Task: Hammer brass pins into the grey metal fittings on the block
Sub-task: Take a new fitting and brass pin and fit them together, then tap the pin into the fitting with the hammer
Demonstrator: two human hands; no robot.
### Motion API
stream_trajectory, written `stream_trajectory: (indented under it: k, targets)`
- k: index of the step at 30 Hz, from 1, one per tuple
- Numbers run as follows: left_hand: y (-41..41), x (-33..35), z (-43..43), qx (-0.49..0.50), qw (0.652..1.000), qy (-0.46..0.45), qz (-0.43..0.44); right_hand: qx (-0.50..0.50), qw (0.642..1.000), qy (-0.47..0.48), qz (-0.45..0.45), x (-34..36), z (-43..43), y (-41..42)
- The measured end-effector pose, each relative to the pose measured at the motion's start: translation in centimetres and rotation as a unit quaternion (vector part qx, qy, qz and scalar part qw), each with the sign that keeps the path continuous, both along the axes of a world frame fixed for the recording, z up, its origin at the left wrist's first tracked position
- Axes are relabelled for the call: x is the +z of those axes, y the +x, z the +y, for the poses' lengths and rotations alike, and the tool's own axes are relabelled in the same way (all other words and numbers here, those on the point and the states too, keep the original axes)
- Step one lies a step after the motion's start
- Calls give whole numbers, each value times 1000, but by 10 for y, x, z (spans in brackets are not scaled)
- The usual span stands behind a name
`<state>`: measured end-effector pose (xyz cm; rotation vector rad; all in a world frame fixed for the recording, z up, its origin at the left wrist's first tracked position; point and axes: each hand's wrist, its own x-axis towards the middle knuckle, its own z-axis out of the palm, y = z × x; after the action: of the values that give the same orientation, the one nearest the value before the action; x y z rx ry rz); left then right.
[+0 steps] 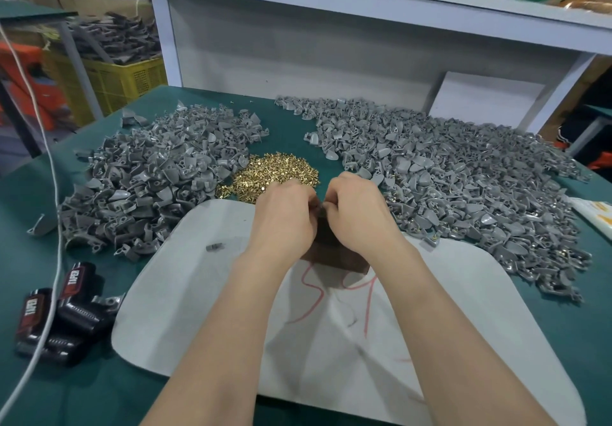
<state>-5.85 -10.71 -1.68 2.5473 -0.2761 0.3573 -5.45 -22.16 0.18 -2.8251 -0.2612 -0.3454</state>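
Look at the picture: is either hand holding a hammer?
No, the left hand and right hand pinch a small grey piece over the dark block; no hammer shows.

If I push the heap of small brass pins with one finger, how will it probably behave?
The heap of small shiny brass pins is loose, so it would probably spread, not slide as one. The pins look tiny and smooth, so single ones may be hard to pinch. On the flat green table cover some might roll.
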Motion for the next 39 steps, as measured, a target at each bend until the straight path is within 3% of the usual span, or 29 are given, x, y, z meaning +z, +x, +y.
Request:
stream_trajectory:
  k: [9,12,15,18,22,30,35,39]
  targets:
    - [1,-1,0,2,1000,-2,-4,3,999,-4,39,4,-1,4]
    - [0,-2,0,9,1000,-15,-4,4,997,61,36,4,-13,2]
    - [1,-1,0,12,1000,-27,2,-86,988,129,12,1,-42,-7]
    - [1,-1,-1,16,999,-36,14,-176,977,34,115,-6,-65,-18]
    - [2,-2,-1,19,999,-37,20,-140,975,7,173,-7,-64,-18]
    - [2,-3,-2,17,999,-41,22,-198,962,14,188,-19,-69,-11]
    - [4,-4,0,17,998,-50,22,-191,958,170,133,-10,-82,-12]
    - [5,-5,0,15,998,-52,23,-158,967,183,76,5,-82,-17]
